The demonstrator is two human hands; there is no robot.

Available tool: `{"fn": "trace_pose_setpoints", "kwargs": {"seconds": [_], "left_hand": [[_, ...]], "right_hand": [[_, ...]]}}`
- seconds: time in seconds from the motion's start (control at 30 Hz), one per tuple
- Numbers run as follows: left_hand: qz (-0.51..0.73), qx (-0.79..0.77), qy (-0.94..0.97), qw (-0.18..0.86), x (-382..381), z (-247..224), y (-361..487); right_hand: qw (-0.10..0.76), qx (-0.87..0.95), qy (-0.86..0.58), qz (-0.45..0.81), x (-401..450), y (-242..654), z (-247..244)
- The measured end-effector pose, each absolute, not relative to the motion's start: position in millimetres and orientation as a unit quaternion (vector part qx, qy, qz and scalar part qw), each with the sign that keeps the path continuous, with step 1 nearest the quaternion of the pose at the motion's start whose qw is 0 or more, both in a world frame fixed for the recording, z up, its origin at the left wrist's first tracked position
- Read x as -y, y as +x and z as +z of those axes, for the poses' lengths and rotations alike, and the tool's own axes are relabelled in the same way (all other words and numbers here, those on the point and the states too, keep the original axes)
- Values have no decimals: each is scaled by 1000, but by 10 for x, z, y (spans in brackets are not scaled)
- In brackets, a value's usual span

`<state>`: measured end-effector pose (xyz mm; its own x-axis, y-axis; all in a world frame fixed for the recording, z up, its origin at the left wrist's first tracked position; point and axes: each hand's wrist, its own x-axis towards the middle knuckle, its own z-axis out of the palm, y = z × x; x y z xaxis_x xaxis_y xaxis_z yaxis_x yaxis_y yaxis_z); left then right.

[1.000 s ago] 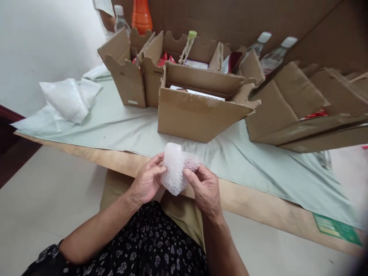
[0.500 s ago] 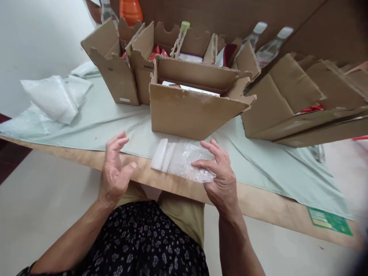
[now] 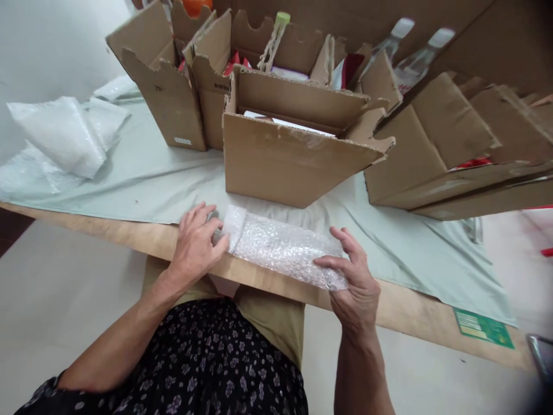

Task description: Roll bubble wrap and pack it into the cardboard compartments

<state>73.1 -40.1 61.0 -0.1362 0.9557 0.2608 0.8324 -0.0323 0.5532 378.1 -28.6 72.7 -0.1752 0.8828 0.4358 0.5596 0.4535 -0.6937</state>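
A long strip of clear bubble wrap [image 3: 285, 248] lies along the table's front edge, its left end folded over. At its right end, my right hand [image 3: 354, 282] pinches the wrap, with the index finger on top and the thumb out of sight beneath. My left hand [image 3: 196, 239] is by the folded left end, fingers bent but apart, palm down. Its thumb and fingertips are at the wrap's edge; whether they touch it is hard to see. Just behind the wrap stands an open cardboard box [image 3: 280, 161] with a white flat item [image 3: 298, 125] inside.
More cut cardboard boxes [image 3: 168, 109] stand behind, with red packets inside some. Other boxes [image 3: 406, 155] are on the right. Crumpled bubble wrap [image 3: 60, 135] lies on the left. Clear bottles [image 3: 421, 66] with white caps stand at the back. A pale green cloth [image 3: 427, 259] covers the table.
My left hand has moved right to the wrap's left end and turned palm down. The bubble wrap lies longer and flatter. My right hand has shifted right, still holding its end.
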Motion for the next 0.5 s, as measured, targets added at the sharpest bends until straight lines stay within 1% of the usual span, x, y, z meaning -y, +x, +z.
{"fn": "trace_pose_setpoints", "kwargs": {"seconds": [0.1,0.2,0.3,0.37,0.5], "left_hand": [[373,-698,590,162,414,718,558],[438,-734,477,202,372,884,396],[432,-737,448,265,346,958,311],[390,-747,479,246,364,926,291],[295,-793,520,114,478,815,189]], "right_hand": [[419,734,-507,169,300,3897,675],[437,728,-513,123,274,4019,729],[420,739,-516,104,198,4161,728],[381,754,-528,91,136,4280,644],[285,757,-586,31,100,4613,465]]}}
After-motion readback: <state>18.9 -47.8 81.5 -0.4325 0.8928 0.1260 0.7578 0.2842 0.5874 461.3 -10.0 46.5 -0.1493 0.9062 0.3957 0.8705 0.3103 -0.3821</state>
